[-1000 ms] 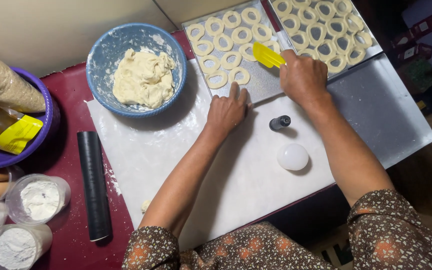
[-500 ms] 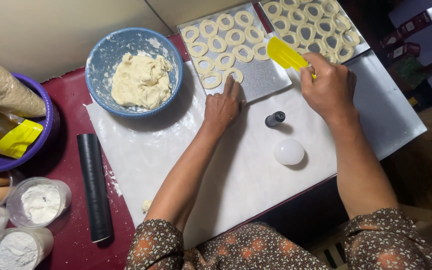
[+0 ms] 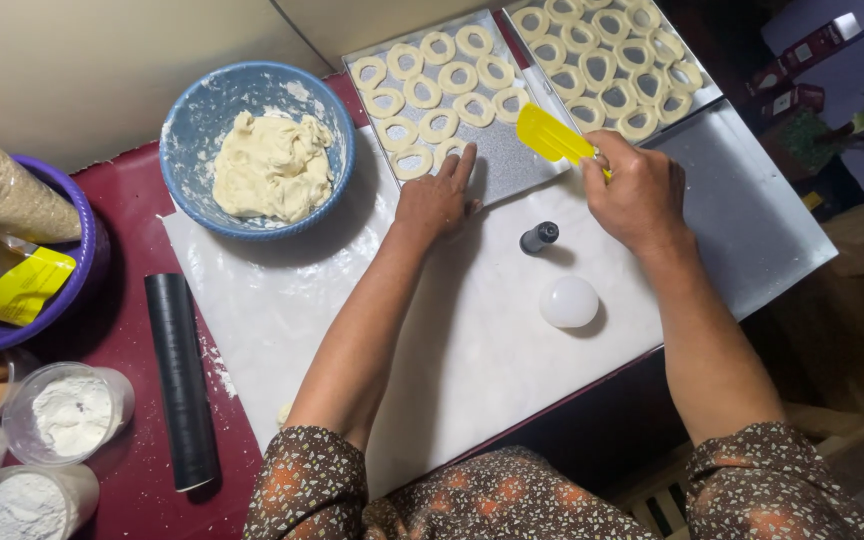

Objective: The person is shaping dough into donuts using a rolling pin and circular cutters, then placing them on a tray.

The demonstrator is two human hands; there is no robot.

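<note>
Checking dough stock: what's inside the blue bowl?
The round blue bowl holds a pale, lumpy mound of dough, with smears on its inner wall. The bowl's bottom beneath the mound is covered.

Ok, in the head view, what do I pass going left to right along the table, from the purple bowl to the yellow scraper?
purple bowl → black rolling pin → blue bowl of dough → left hand → small dark cutter → yellow scraper, held by the right hand.
</note>
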